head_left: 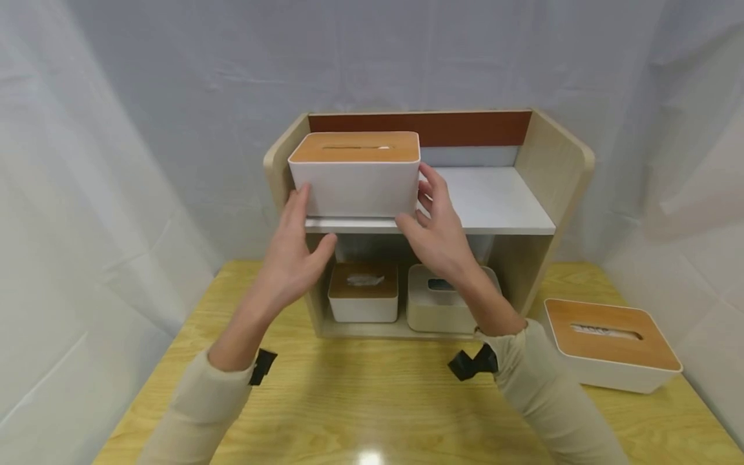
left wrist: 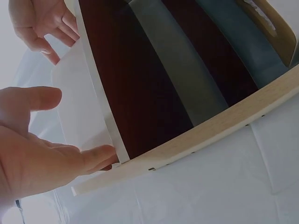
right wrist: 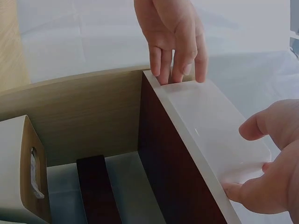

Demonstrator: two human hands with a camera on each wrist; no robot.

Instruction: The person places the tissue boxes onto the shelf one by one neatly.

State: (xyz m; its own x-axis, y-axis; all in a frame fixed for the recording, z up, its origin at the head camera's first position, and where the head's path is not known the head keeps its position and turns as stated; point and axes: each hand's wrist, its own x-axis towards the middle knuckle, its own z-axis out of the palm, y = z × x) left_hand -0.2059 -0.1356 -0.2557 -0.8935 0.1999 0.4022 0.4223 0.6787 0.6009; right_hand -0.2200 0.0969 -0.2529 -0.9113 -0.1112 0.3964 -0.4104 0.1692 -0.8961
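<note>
A long white tissue box (head_left: pixel 356 187) with a wooden lid sits on the upper board (head_left: pixel 500 200) of a small shelf unit, close to its left side panel. My left hand (head_left: pixel 290 258) has its fingers straight at the box's left front edge, with the thumb spread away below. On the other side, my right hand (head_left: pixel 438 236) rests loosely bent fingers along the box's right side, its thumb near the lower front corner. In the right wrist view the left fingertips overlap the gap between the box (right wrist: pixel 210 121) and the side panel (right wrist: pixel 93 112).
On the lower level stand a small wood-lidded tissue box (head_left: pixel 363 310) and a cream tissue box (head_left: pixel 436 316), partly behind my right arm. Another long wood-lidded box (head_left: pixel 616 371) is on the wooden table (head_left: pixel 360 400) at right. White sheeting (head_left: pixel 174 77) hangs around.
</note>
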